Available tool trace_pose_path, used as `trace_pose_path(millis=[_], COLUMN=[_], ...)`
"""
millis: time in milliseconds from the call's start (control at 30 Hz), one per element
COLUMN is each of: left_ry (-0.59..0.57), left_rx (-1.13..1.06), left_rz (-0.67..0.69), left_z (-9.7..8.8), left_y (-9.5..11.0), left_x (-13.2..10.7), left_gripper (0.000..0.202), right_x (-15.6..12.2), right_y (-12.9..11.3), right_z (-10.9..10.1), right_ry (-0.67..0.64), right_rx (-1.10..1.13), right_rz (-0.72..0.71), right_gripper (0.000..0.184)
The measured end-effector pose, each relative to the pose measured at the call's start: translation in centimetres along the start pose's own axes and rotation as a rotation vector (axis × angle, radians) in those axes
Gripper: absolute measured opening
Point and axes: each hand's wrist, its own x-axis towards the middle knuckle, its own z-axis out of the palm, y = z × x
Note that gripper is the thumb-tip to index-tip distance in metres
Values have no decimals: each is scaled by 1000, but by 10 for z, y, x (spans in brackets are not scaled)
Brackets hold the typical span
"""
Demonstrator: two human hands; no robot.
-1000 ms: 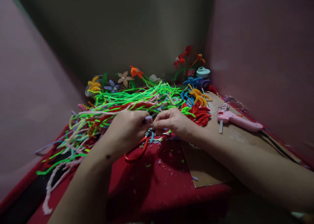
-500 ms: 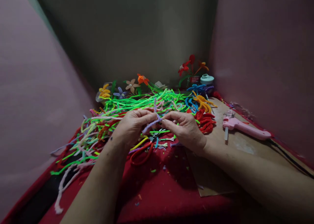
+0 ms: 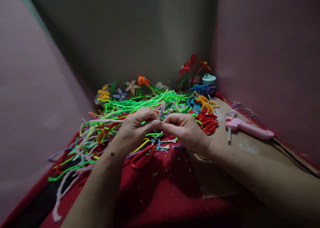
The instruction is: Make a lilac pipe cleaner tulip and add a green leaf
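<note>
A light purple pipe cleaner (image 3: pixel 162 112) sticks up between my two hands, most of it hidden by fingers. My left hand (image 3: pixel 138 124) pinches it from the left, thumb against the fingers. From the right, the thumb and fingertips of my right hand (image 3: pixel 183 128) close on the same piece, nearly touching the left thumb. Below the hands, red-handled cutters (image 3: pixel 145 156) lie on the red cloth (image 3: pixel 155 198). Behind them spreads a heap of green pipe cleaners (image 3: pixel 140 103) mixed with other colours.
A pink glue gun (image 3: pixel 250 128) lies on a brown board (image 3: pixel 222 184) at right, its black cord trailing off. Red petal shapes (image 3: pixel 208 123) and orange ones (image 3: pixel 206 103) lie beside the heap. Finished flowers (image 3: pixel 132 87) and a light blue-lidded bottle (image 3: pixel 209 79) stand at the back.
The purple piece's lower arm, which pointed down-left before, is now out of sight behind my left fingers. My fingertips have drawn closer together. The view has shifted slightly.
</note>
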Motion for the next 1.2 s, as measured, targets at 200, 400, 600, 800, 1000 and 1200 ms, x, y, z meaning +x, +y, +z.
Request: trace_pose_path(millis=[200, 400, 600, 800, 1000, 1200], left_ry=[-98, 92, 206, 85, -26, -17], left_rx=[-207, -114, 98, 399, 589, 531], left_rz=[-262, -276, -198, -83, -31, -60], left_z=[4, -1, 4, 2, 5, 9], left_y=[0, 1, 3, -4, -3, 0], left_x=[0, 2, 2, 2, -1, 1], left_gripper=[22, 21, 14, 18, 19, 19], right_x=[-2, 6, 4, 4, 2, 6], right_y=[3, 4, -1, 6, 8, 7], right_z=[3, 0, 2, 0, -3, -1], right_ry=[67, -30, 39, -27, 236, 89], right_rx=[-248, 263, 202, -187, -939, -756], right_rz=[-201, 265, 272, 32, -732, -347], right_gripper=[15, 19, 20, 21, 26, 19])
